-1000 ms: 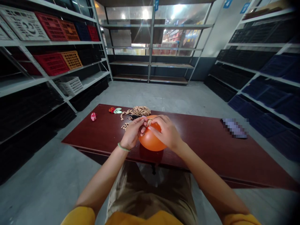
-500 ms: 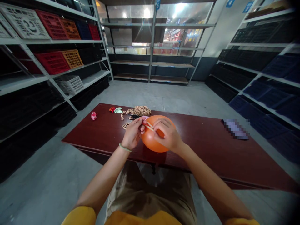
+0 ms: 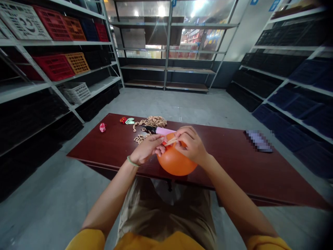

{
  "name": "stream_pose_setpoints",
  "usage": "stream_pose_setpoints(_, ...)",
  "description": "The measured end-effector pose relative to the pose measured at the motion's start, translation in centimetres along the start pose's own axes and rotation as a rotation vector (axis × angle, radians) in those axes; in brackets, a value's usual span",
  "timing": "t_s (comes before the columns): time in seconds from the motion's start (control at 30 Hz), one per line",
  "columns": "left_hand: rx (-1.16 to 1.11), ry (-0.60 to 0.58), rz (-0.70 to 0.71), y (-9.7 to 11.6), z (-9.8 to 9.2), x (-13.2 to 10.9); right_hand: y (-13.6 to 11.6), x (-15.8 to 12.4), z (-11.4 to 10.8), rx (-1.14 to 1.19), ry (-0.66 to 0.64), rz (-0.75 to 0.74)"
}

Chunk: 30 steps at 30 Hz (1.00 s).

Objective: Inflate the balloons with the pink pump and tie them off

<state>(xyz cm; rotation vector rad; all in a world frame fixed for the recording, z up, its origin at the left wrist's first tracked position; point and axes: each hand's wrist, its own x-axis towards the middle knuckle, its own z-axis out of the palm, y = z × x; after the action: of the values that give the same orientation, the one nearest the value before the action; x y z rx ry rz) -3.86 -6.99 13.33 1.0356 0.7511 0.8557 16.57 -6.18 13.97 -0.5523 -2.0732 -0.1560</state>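
Observation:
An inflated orange balloon (image 3: 178, 164) sits in front of me over the table, between my hands. My left hand (image 3: 148, 147) is closed in a pinch at the balloon's neck, which shows as a red-orange bit by the fingertips. Pinched in my right hand (image 3: 191, 144) is a beige cord (image 3: 171, 141), stretched across to the left fingers above the balloon. Whether the cord loops around the neck is hidden by the fingers. Just behind the balloon lies a pink tube with a black end (image 3: 164, 131), its right part covered.
The dark red table (image 3: 234, 163) carries a heap of beige cord (image 3: 155, 121), a smaller cord pile (image 3: 140, 139), a pink-red crumpled piece (image 3: 102, 127), a red piece (image 3: 123, 120), a mint-green piece (image 3: 129, 121) and a blurred purple item (image 3: 258, 140). Shelves with crates (image 3: 54, 67) flank it.
My right hand has moved slightly right and up, drawing the cord from the left hand. My left hand shifted a little left. The balloon sits lower, and more of the pink tube shows.

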Motion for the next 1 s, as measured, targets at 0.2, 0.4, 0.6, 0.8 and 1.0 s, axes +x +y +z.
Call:
stream_pose_setpoints(0.2,-0.194,0.008,0.069,0.0,0.1,-0.7,0.4,-0.3,-0.3,0.014,-0.038,0.05)
stream_pose_setpoints(0.4,-0.457,0.072,0.084,-0.8,0.4,-0.4,1.0,-0.7,0.1,0.058,-0.132,0.29)
stream_pose_setpoints(0.6,-0.437,0.17,0.119,-0.7,0.9,-0.1,-0.1,1.0,-0.4,-0.178,-0.13,0.261)
stream_pose_setpoints(0.8,-0.395,0.245,0.098,-0.5,1.1,-0.6,-1.5,2.4,-1.0,-0.016,-0.146,0.222)
stream_pose_setpoints(1.0,-0.391,0.274,0.093,-0.7,1.8,-0.3,-1.7,2.4,0.4,0.037,-0.154,0.503)
